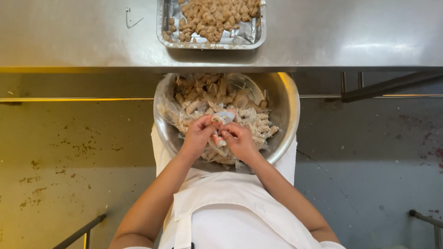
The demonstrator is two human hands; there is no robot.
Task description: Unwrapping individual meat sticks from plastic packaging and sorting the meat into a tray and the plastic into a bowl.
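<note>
Unwrapping in hand: left hand point(197, 133) and right hand point(239, 139) pinch one small wrapped piece point(221, 121) between closed fingertips above the steel bowl point(288, 108) of wrapped pieces on the lap, below the worktop point(83, 32) carrying a foil tray point(251, 37); peeling next probably demands opposed pulls.

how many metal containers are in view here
2: a foil tray of brown pieces on the steel counter at top, and a round steel bowl of wrapped pieces on the person's lap. None seem hidden.
</note>
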